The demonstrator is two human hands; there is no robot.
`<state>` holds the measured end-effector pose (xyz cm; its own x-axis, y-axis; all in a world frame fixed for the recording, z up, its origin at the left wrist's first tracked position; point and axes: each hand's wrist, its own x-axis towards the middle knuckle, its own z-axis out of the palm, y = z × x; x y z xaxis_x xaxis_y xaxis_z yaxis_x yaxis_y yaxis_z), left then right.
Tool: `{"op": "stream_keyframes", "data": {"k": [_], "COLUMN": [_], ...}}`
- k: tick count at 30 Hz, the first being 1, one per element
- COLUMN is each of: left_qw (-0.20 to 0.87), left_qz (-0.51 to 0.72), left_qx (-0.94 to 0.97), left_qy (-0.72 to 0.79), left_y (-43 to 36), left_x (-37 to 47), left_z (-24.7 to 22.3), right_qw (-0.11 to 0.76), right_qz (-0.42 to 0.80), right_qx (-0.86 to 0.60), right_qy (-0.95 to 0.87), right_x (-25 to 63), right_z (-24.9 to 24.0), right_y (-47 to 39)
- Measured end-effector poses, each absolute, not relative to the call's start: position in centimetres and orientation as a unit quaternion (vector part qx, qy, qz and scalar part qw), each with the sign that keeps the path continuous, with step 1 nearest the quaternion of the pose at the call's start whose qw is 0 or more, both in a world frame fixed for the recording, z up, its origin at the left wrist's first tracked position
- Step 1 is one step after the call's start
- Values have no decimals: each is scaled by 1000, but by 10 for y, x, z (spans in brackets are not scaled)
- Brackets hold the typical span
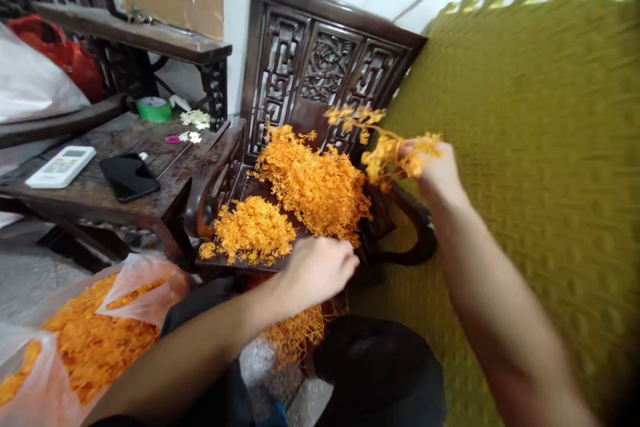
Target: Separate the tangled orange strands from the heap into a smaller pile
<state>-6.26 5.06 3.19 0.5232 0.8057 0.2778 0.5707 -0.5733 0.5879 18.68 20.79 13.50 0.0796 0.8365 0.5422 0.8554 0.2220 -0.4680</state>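
Observation:
My right hand (435, 163) is raised at the right of the chair, closed around a sprig of orange artificial flowers (385, 153) that points up and left. My left hand (323, 267) hangs over the chair's front edge with its fingers curled; whatever may be in them is hidden. Just beyond it, on the dark carved wooden chair (325, 107), lies a large pile of orange flower pieces (320, 187). A smaller orange pile (255, 230) sits on the seat's left front. More orange stems (295, 333) lie below, between my legs.
A plastic bag (135, 300) full of orange pieces (100, 340) stands at lower left. On the dark side table (135, 207) are a white remote (61, 167), a black phone (129, 177) and green tape (154, 109). A yellow-green foam mat (540, 147) stands along the right.

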Motion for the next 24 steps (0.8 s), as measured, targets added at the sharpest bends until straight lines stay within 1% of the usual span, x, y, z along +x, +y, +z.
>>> {"op": "stream_keyframes", "data": {"k": [2,4,5,6,7,8,9,10,11,13,15,17,19,22,24], "left_qw": [245,281,307,340,376,415,452,485,514,556,584,613,627,577,541], "left_qz": [418,511,539,557,569,575,573,561,540,477,413,368,352,389,402], "left_qx": [749,676,655,641,630,618,606,596,592,602,617,614,604,612,625], "left_qy": [452,450,432,404,371,340,318,307,306,318,328,335,343,376,393], "left_y": [66,79,85,89,91,92,91,88,84,75,66,60,56,54,52], "left_x": [-75,-82,-84,-85,-84,-83,-80,-77,-74,-66,-59,-53,-46,-39,-35], "left_z": [46,52,52,51,50,48,46,44,42,38,34,31,30,28,25], "right_qw": [423,447,458,467,453,427,396,373,369,423,499,523,506,501,518], "right_qz": [100,186,242,345,427,481,511,505,474,393,362,404,468,537,537], "right_qx": [-609,-587,-570,-539,-509,-481,-457,-445,-443,-459,-476,-475,-457,-428,-438], "right_qy": [-663,-649,-638,-610,-594,-595,-611,-638,-665,-675,-627,-582,-563,-526,-500], "right_x": [174,159,151,143,137,132,129,128,128,133,140,145,145,139,135], "right_z": [106,79,67,56,46,36,28,22,17,13,13,14,15,14,13], "right_y": [169,131,114,99,85,73,64,56,50,43,39,36,32,26,22]}}
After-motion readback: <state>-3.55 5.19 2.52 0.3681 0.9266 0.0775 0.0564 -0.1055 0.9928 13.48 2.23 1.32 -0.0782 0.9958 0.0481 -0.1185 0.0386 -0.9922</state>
